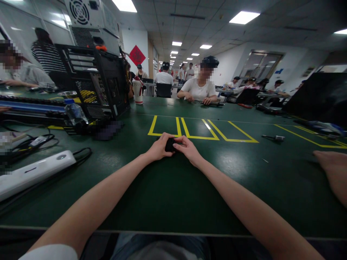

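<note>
Both my hands meet on the green table (168,187), just in front of the yellow taped boxes (200,130). My left hand (159,147) and my right hand (187,148) are closed around a small black object (170,144) held between their fingers. Most of the object is hidden, so I cannot make out what it is. Both forearms stretch out from the near table edge.
An open black computer case (94,83) stands at the left, with a plastic bottle (74,112), cables and a white power strip (35,173) near it. A screwdriver (273,137) lies at the right. Another person's hand (332,169) rests at the right edge. Several people sit beyond.
</note>
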`<action>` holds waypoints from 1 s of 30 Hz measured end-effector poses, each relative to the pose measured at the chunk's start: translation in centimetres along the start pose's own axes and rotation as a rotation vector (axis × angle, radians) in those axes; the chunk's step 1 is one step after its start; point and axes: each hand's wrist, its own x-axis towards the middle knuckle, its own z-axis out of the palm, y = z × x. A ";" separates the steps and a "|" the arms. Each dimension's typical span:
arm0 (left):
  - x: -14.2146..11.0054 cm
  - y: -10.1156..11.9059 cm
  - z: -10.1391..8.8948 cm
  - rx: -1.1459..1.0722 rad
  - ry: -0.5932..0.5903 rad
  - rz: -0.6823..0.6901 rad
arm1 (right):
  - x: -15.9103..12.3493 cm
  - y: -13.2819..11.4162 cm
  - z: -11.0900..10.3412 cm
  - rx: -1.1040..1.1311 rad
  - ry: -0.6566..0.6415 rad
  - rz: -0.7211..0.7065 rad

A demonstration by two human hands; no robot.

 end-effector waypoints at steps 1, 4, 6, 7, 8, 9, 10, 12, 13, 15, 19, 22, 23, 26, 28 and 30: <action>0.0 0.0 0.0 -0.001 -0.002 -0.002 | 0.0 -0.1 0.0 -0.009 0.007 0.008; 0.0 0.1 -0.1 -0.005 -0.004 -0.002 | 0.0 -0.3 0.1 -0.029 -0.002 0.057; -0.1 0.1 -0.1 -0.008 -0.004 0.001 | -0.1 -0.4 0.0 -0.019 -0.031 0.073; -0.1 0.1 -0.2 -0.012 -0.003 0.004 | -0.1 -0.4 0.0 -0.007 -0.049 0.067; -0.1 0.2 -0.2 -0.016 -0.003 0.008 | -0.1 -0.4 0.0 0.008 -0.065 0.056; -0.1 0.2 -0.3 -0.020 -0.003 0.011 | -0.1 -0.4 0.0 0.025 -0.077 0.044; -0.2 0.2 -0.3 -0.025 -0.002 0.012 | -0.1 -0.3 0.0 0.036 -0.086 0.035; -0.2 0.2 -0.3 -0.031 0.001 0.010 | -0.2 -0.3 0.0 0.031 -0.083 0.020; -0.1 0.2 -0.3 -0.031 0.002 0.008 | -0.2 -0.2 0.0 0.017 -0.068 0.008; -0.1 0.1 -0.2 -0.029 0.002 0.010 | -0.1 -0.1 0.1 -0.016 -0.036 -0.018; -0.1 -0.1 0.0 -0.026 0.009 0.014 | 0.1 0.1 0.0 -0.036 -0.001 0.009; -0.1 -0.1 0.0 -0.029 0.011 0.010 | 0.2 0.2 -0.2 -0.026 -0.039 0.045; -0.1 -0.1 0.0 -0.029 0.011 0.010 | 0.2 0.2 -0.2 -0.015 -0.064 0.045; -0.1 0.1 -0.1 -0.026 0.014 0.017 | 0.1 0.2 -0.4 0.030 -0.116 0.033; -0.2 0.1 -0.2 -0.019 0.011 0.015 | 0.1 0.2 -0.4 0.029 -0.113 0.020; -0.1 0.2 -0.2 -0.013 0.001 0.007 | 0.0 0.2 -0.3 0.004 -0.074 0.002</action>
